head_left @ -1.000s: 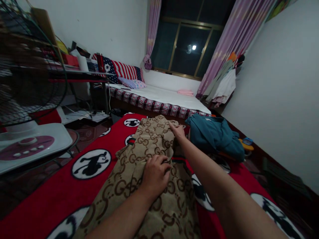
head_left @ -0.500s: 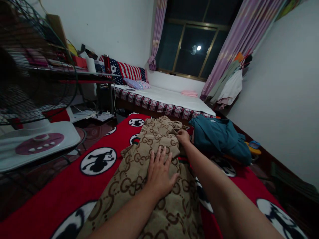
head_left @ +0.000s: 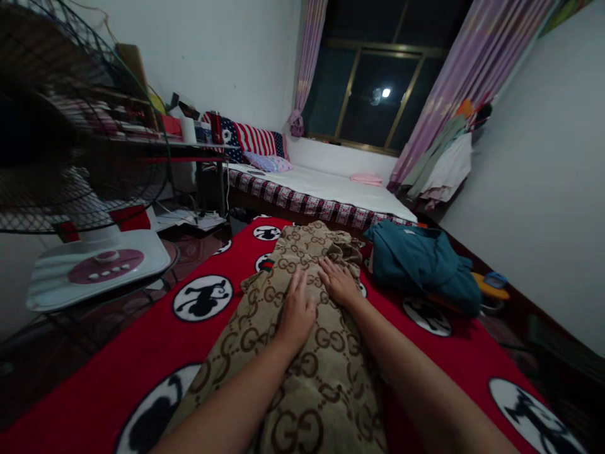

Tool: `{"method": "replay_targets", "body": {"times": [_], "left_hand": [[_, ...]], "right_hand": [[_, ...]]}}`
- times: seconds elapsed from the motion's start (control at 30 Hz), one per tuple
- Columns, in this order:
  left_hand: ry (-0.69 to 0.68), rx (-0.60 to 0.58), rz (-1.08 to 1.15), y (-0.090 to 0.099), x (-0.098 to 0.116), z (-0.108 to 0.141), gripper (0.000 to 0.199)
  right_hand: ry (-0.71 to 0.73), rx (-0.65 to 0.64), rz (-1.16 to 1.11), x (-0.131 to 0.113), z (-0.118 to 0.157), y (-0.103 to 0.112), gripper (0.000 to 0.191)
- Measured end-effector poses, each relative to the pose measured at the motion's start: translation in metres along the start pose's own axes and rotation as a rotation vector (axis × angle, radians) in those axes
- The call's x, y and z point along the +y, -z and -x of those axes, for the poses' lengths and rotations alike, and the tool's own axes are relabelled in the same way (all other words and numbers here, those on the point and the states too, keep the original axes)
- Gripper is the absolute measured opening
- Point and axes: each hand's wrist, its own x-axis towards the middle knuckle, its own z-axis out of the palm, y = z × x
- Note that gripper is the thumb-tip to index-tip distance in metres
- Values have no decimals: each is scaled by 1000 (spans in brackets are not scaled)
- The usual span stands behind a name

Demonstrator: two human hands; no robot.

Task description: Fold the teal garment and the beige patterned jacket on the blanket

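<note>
A tan garment with a brown letter pattern [head_left: 307,372] lies lengthwise over a red blanket with round white-and-black figures [head_left: 108,372]. My left hand [head_left: 297,313] rests on the middle of the garment, its fingers extended and holding nothing. Further right and a bit farther away, my right hand [head_left: 339,282] lies on the cloth with fingers spread, beside the bunched fabric at the garment's right edge. Near the garment's far left side shows a small green-and-red striped tab [head_left: 267,265].
Folded teal clothing [head_left: 416,258] sits on the blanket at right. A fan [head_left: 80,139] stands at left near a cluttered desk [head_left: 198,148]. Behind are a bed with a white top [head_left: 326,183], a window and hanging clothes [head_left: 444,164].
My right hand has let go of the garment's right edge and moved onto the cloth, laid flat. The right side now lies folded inward. My left hand has turned, its fingers closer together.
</note>
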Motion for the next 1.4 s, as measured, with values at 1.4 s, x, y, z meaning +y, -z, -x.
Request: {"method": "replay_targets", "body": {"times": [1.4], "left_hand": [[-591, -893, -361, 228, 18, 80, 78]], "right_hand": [[565, -154, -312, -38, 222, 47, 77]]}}
